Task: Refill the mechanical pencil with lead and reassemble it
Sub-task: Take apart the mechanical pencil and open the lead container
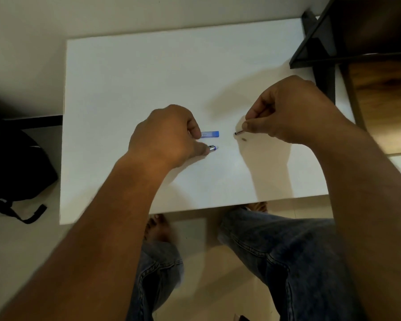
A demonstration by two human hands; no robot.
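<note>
My left hand (pixel 169 135) is closed around the mechanical pencil (pixel 212 148); only its silver end with a white eraser tip sticks out to the right, low over the white table (pixel 125 77). Just behind it lies a small blue lead case (pixel 210 134), partly hidden by my left fingers. My right hand (pixel 285 112) pinches a small dark metal cap (pixel 238 132) between thumb and forefinger, to the right of the pencil end. A tiny dark speck or part (pixel 244 139) rests on the table just below that cap.
A dark metal shelf frame (pixel 322 42) stands at the table's right rear corner. A black bag (pixel 16 172) lies on the floor at the left. My legs in jeans (pixel 276 262) and bare feet are under the table's front edge.
</note>
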